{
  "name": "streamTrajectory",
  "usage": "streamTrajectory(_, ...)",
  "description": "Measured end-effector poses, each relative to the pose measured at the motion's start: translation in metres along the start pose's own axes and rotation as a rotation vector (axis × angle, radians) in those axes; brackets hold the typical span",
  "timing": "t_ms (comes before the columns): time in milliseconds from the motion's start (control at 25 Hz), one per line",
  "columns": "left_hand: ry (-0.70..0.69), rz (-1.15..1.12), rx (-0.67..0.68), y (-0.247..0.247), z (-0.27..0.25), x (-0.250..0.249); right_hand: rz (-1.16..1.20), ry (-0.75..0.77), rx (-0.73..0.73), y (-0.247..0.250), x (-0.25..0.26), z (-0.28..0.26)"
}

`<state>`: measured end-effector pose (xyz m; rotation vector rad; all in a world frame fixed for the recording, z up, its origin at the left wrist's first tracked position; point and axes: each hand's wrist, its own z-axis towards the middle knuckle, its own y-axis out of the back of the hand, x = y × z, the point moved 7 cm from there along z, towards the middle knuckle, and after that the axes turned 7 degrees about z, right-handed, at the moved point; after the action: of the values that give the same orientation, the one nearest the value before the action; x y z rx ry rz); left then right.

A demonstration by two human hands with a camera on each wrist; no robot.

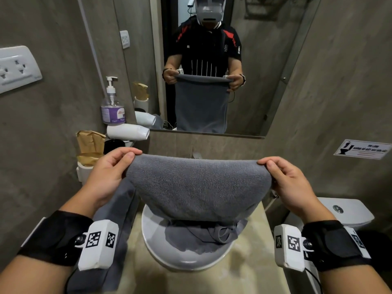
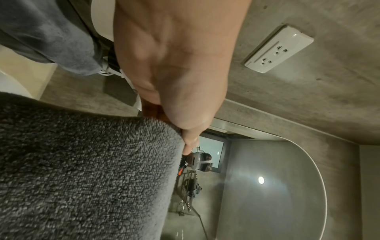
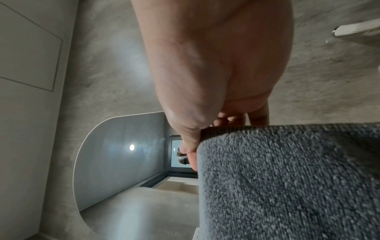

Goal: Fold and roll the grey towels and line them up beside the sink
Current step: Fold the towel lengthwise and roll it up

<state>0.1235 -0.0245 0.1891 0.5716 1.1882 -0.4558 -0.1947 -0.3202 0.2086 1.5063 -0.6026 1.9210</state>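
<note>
I hold a grey towel point(image 1: 197, 185) up by its top edge above the round white sink point(image 1: 152, 249). My left hand point(image 1: 118, 164) pinches its left corner and my right hand point(image 1: 277, 172) pinches its right corner. The cloth hangs down and its lower end bunches in the basin. In the left wrist view the towel point(image 2: 82, 170) fills the lower left, pinched by my left hand point(image 2: 189, 142). In the right wrist view the towel point(image 3: 287, 186) fills the lower right, pinched by my right hand point(image 3: 191, 146). Another grey towel point(image 1: 114, 217) lies along the counter left of the sink, partly under my left wrist.
A soap pump bottle point(image 1: 112, 107), a white hair dryer point(image 1: 127, 131) and brown paper bags in a holder point(image 1: 90, 147) crowd the back left. A mirror point(image 1: 275, 60) hangs behind the sink. A toilet tank point(image 1: 347, 211) stands at the right. The beige counter point(image 1: 250, 272) surrounds the basin.
</note>
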Motion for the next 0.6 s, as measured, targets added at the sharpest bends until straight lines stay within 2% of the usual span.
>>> streamTrajectory(120,0.032,0.062,0.013,-0.005,-0.003,-0.008,-0.056,-0.06,0.057,0.0,0.0,0.002)
streamTrajectory(200,0.029,0.109,0.085,-0.007,-0.004,-0.012,-0.106,-0.061,0.138,-0.002,0.001,0.004)
streamTrajectory(280,0.029,0.266,0.126,-0.006,-0.003,-0.012,-0.245,-0.037,0.159,-0.004,0.003,0.008)
streamTrajectory(360,-0.02,0.521,0.114,-0.006,0.0,-0.014,-0.399,0.009,0.141,-0.006,0.008,0.012)
streamTrajectory(440,-0.097,0.699,0.095,-0.007,0.0,-0.018,-0.438,0.028,0.135,-0.006,0.007,0.014)
streamTrajectory(600,-0.235,0.734,0.081,-0.006,-0.002,-0.025,-0.458,0.08,0.1,-0.002,0.006,0.016)
